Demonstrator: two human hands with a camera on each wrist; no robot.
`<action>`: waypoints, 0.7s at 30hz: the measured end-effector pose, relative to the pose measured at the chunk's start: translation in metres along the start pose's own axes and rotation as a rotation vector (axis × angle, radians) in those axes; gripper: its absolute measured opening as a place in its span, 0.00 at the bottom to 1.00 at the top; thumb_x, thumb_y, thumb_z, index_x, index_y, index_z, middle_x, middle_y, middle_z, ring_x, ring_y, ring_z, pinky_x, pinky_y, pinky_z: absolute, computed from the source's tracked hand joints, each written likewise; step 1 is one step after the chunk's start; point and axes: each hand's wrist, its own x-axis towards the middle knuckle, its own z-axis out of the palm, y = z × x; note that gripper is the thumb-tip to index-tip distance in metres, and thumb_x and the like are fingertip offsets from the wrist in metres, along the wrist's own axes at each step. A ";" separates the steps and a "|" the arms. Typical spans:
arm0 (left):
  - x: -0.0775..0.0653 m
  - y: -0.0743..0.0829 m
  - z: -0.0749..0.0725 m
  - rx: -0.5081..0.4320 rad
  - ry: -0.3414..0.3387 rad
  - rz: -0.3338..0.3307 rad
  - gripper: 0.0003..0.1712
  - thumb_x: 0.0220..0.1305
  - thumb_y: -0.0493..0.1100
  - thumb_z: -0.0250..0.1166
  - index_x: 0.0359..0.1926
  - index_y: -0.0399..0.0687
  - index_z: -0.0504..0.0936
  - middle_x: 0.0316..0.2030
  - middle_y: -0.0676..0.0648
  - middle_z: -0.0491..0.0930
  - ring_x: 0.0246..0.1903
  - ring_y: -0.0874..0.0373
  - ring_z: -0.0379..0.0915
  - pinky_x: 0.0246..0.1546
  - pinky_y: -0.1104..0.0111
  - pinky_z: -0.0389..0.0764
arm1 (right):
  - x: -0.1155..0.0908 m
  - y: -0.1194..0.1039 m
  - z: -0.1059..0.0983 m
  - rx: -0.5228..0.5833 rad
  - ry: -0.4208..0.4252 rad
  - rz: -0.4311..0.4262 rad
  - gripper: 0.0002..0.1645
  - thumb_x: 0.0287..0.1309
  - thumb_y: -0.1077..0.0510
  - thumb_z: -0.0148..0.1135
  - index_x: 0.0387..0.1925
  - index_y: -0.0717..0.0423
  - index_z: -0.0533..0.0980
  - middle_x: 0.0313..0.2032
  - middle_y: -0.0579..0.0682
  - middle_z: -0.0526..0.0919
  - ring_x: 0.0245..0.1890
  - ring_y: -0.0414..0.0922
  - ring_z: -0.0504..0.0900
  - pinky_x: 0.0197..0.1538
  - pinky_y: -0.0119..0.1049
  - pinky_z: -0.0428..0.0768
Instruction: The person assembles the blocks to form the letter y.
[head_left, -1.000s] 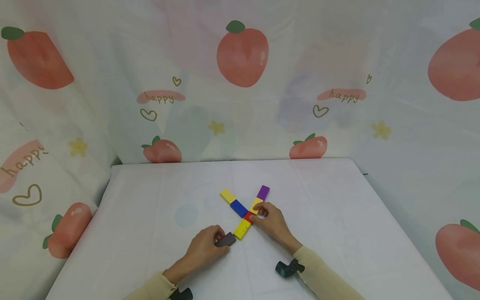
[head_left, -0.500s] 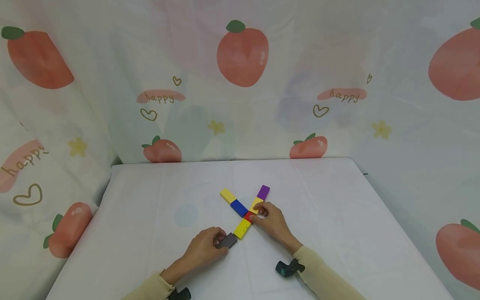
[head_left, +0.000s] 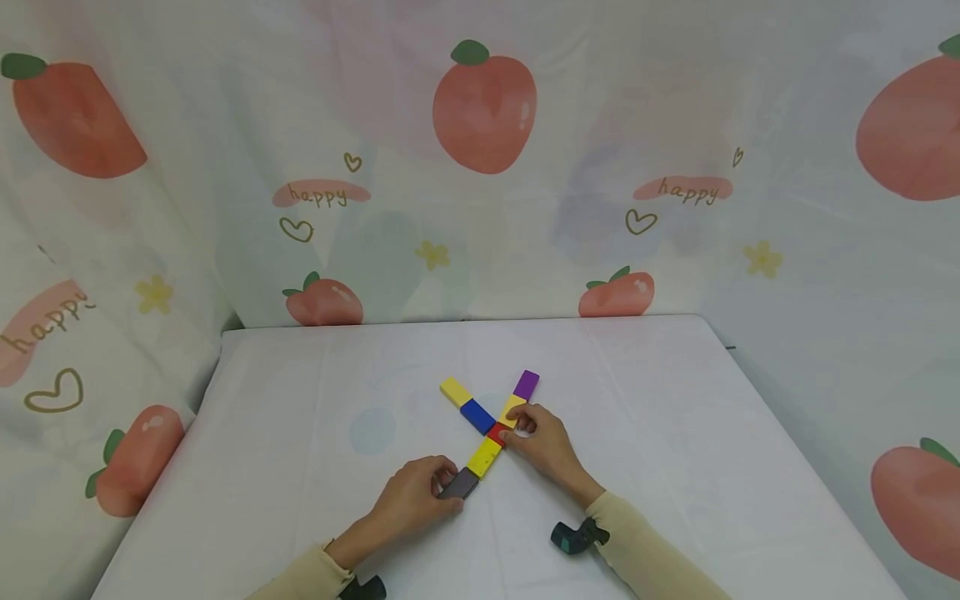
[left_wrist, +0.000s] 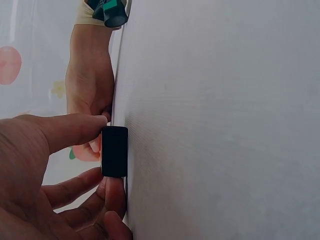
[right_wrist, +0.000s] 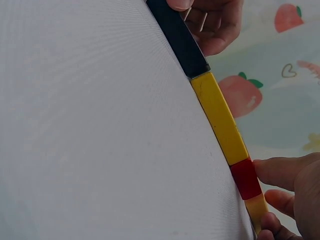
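My left hand [head_left: 414, 498] pinches a dark grey rectangular block [head_left: 459, 483] between thumb and fingers, flat on the table. The block's end meets a yellow block [head_left: 484, 457], in line with it. In the left wrist view the dark block [left_wrist: 114, 151] shows end-on between thumb and fingers. My right hand [head_left: 546, 443] holds at the red block [head_left: 498, 433], thumb against its side, with curled fingers at the orange-yellow block [head_left: 512, 407] beyond. A purple block [head_left: 527, 385] ends that line. From the red block a blue block [head_left: 477, 416] and a pale yellow block [head_left: 455, 392] branch to the far left.
A white cloth covers the table [head_left: 637, 392], whose far edge meets a fruit-patterned curtain [head_left: 480, 233]. Dark wrist cameras, such as the one on the right sleeve [head_left: 577, 537], hang close above the tabletop.
My left hand has moved the dark grey block slightly right and turned it, so that it now lines up with the yellow block's end. The right hand has stayed put.
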 end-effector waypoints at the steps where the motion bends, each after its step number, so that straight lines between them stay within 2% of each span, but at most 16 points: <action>1: 0.000 0.000 0.000 -0.001 -0.001 0.001 0.21 0.49 0.50 0.76 0.44 0.51 0.82 0.31 0.58 0.79 0.27 0.68 0.67 0.27 0.75 0.66 | 0.000 0.000 0.000 0.003 -0.001 0.000 0.15 0.51 0.56 0.74 0.41 0.50 0.81 0.31 0.45 0.75 0.35 0.42 0.71 0.40 0.31 0.71; 21: 0.004 -0.001 0.004 0.010 0.009 0.017 0.22 0.50 0.52 0.76 0.45 0.52 0.82 0.30 0.59 0.78 0.26 0.69 0.66 0.26 0.75 0.65 | -0.001 0.000 0.000 -0.001 -0.006 0.015 0.14 0.52 0.55 0.73 0.41 0.49 0.80 0.31 0.45 0.75 0.35 0.42 0.71 0.41 0.32 0.71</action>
